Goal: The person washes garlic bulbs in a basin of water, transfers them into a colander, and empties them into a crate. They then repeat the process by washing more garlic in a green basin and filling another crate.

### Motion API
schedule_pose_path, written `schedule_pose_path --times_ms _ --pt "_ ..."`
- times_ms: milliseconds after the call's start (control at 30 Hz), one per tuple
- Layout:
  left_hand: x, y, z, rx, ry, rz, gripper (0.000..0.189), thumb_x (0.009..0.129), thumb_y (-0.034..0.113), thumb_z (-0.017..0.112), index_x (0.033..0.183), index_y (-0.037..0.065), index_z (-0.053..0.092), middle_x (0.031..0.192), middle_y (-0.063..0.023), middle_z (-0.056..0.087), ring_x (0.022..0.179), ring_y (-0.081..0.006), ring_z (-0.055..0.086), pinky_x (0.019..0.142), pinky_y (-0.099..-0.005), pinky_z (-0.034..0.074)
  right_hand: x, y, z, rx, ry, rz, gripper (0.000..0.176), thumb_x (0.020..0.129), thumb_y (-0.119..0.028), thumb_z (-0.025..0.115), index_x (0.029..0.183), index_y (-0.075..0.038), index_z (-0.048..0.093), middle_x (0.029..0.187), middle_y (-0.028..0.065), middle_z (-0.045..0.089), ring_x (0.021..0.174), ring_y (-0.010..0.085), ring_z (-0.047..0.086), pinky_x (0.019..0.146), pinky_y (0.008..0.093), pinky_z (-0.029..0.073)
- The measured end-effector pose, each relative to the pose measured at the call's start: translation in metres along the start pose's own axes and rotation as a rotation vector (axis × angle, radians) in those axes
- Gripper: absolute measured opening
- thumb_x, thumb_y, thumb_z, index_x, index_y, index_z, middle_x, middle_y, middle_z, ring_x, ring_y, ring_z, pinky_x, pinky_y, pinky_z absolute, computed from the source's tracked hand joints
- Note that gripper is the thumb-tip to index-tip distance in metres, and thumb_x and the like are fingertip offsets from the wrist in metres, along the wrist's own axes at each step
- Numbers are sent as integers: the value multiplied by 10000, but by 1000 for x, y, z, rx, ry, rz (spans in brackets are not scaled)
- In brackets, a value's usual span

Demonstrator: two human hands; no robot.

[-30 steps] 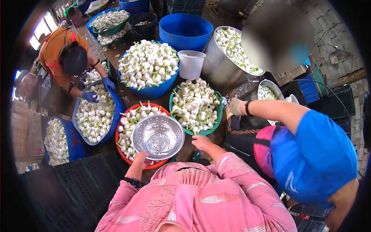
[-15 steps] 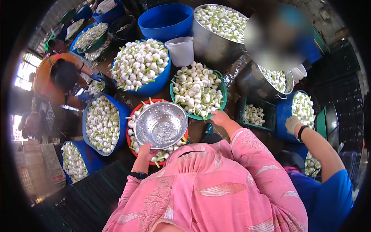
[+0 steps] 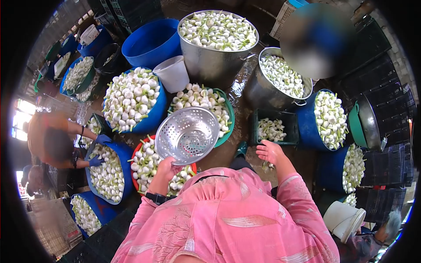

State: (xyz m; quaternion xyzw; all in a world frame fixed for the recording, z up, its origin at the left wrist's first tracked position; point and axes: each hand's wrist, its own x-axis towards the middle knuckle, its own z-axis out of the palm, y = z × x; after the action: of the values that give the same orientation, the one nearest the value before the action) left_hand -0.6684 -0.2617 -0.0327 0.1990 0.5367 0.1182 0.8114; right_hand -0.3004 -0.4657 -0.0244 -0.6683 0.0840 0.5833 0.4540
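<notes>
Daylight glares white through an opening (image 3: 25, 107) far to the left of the colander (image 3: 187, 133), where a pale haze washes over the co-worker in orange (image 3: 50, 138) and softens the outline. The light around the colander is moderate and even, with small bright glints on its metal. Beyond it to the right, the wet floor (image 3: 239, 83) throws back whitish reflections. The dark crates (image 3: 107, 230) below and left of it sink into shadow. A round smear blurs everything far up and right of the colander. Wide-angle distortion bends the outer things, and black vignetting closes the corners.
</notes>
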Motion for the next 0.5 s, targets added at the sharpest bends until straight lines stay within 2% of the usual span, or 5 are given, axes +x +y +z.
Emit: schedule_pose_path --times_ms 167,267,333,467,500 --pt "62 16 122 150 -68 9 330 641 86 449 959 5 478 871 -115 567 739 -249 568 663 -365 465 -7 -75 11 99 -317 10 597 794 -406 455 1248 -97 222 1241 172 287 1069 336 371 827 483 356" --pt "101 14 185 150 -178 44 318 620 47 465 932 -7 491 844 -101 564 721 -243 569 652 -370 485 30 -110 -9 162 -404 2 457 768 -350 510 1144 -137 362 1087 130 459 962 286 471 766 496 395" --pt "120 17 226 189 -153 62 283 611 37 485 889 -7 507 786 -82 562 656 -223 574 595 -337 494 36 -142 -21 272 -281 -7 336 772 -230 488 1076 -104 416 922 97 546 781 252 565 658 468 469" --pt "148 37 252 180 -55 80 315 603 49 488 915 9 503 798 -78 568 643 -212 579 589 -326 496 58 -201 -18 0 -210 43 406 678 7 433 1079 -47 397 913 143 533 768 277 562 643 430 493" --pt "157 44 252 114 -73 80 323 676 144 518 976 32 475 832 -72 563 682 -215 580 619 -332 495 67 -206 -7 20 -124 -124 288 679 -20 427 961 19 471 850 144 546 719 275 569 606 442 488"
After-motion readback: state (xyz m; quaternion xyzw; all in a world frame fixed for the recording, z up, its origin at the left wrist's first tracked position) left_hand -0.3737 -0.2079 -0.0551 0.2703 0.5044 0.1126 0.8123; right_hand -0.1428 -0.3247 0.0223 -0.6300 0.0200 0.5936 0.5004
